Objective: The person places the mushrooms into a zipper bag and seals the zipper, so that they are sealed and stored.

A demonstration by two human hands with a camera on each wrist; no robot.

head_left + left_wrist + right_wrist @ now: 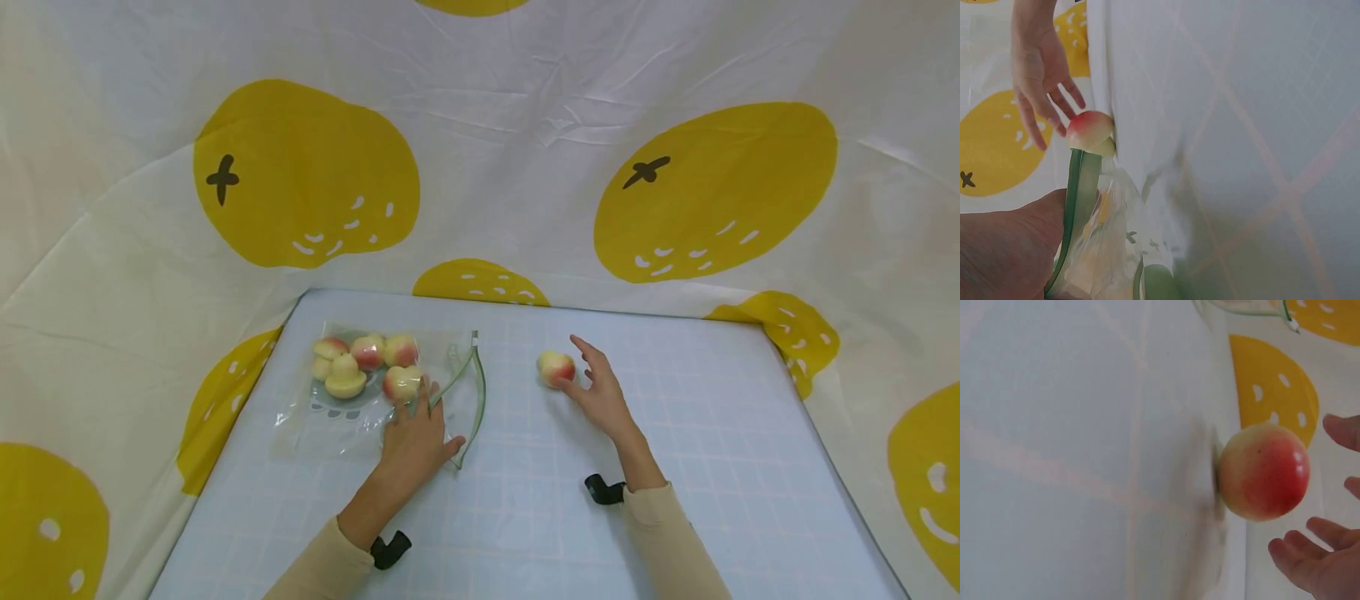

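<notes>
A clear zip bag (345,437) with a green strip along its mouth lies at the left, and several red-and-yellow peaches (367,353) are inside it. My left hand (416,437) rests on the bag near its mouth, fingers spread and thumb out to the right. In the left wrist view the green strip (1071,206) stands up beside that hand. A single peach (555,368) sits on the table to the right of the bag. Beside this peach (1264,472) is my right hand (603,404), its thumb and fingers parted and holding nothing.
A pale blue checked cloth (525,517) covers the table. White fabric with large yellow fruit prints (307,175) hangs behind it and at the sides. A black wrist mount (603,490) sits at the right wrist, another (392,550) at the left.
</notes>
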